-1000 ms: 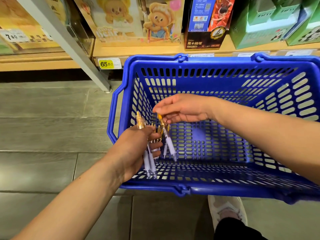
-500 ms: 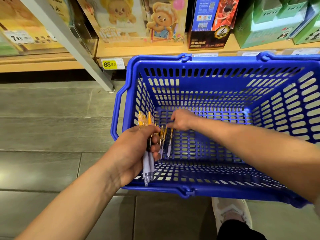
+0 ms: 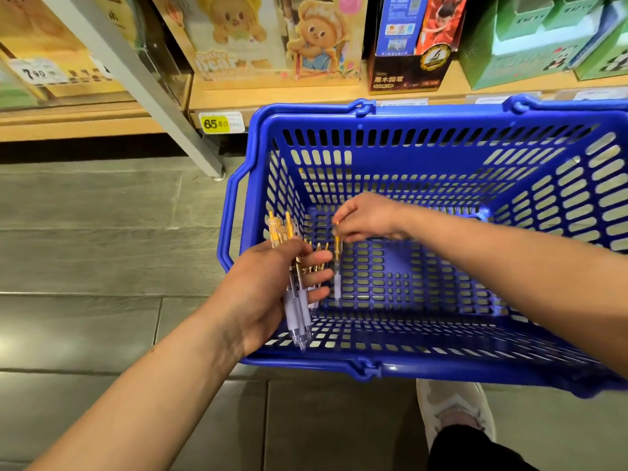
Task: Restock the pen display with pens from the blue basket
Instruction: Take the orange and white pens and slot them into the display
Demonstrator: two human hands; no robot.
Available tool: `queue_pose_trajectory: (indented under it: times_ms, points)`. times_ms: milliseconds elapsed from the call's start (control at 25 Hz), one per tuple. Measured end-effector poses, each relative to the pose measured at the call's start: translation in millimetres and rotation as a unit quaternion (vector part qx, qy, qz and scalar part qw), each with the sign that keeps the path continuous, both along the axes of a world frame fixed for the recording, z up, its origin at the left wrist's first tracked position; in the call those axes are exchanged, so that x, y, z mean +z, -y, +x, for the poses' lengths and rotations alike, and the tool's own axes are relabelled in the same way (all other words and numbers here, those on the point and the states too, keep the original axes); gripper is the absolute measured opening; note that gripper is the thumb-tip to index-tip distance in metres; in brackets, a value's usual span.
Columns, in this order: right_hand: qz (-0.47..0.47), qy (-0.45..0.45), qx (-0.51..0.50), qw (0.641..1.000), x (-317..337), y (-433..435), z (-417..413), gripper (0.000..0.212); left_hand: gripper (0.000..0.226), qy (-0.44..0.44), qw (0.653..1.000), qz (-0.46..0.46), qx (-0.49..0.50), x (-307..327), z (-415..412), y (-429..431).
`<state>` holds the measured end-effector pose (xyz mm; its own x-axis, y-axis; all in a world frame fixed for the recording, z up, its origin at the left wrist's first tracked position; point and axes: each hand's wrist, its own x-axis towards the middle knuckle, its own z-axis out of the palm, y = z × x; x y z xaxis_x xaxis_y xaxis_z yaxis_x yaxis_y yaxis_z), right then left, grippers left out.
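The blue basket [image 3: 424, 367] sits on the floor in front of me. My left hand [image 3: 272, 290] hovers over its left end, closed around a bunch of pens [image 3: 295, 311] with orange tops and pale lilac grips, tips pointing down. Inside the basket, my right hand [image 3: 367, 217] pinches the orange top of a single pen [image 3: 337, 273] that hangs upright just right of the bunch. A few more pens [image 3: 317, 258] lie on the basket floor behind my left fingers, partly hidden.
A wooden shelf [image 3: 306, 96] runs across the back with boxed goods and a yellow price tag [image 3: 219, 123]. A grey metal post [image 3: 153, 96] slants down to the grey floor left of the basket. My shoe [image 3: 452, 413] shows below the basket.
My right hand reached down to the basket floor, then rose with one pen pinched by its top. My left hand kept its bunch and stayed in place.
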<state>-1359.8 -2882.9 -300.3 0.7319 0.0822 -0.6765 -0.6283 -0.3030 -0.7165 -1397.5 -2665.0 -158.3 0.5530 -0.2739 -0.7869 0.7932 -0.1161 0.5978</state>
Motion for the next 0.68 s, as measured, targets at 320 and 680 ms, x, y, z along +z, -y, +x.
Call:
queue_pose_trajectory:
  times_ms: [320, 680]
  points:
    - [0.262, 0.002, 0.073, 0.962, 79.8, -2.4, 5.3, 0.013, 0.022, 0.029, 0.999, -0.004, -0.017, -5.2, -4.1, 6.3]
    - [0.106, -0.008, 0.039, 0.994, 30.3, -25.5, 7.4, 0.022, 0.02, 0.014, 0.999, -0.031, 0.029, 8.0, -1.3, -1.0]
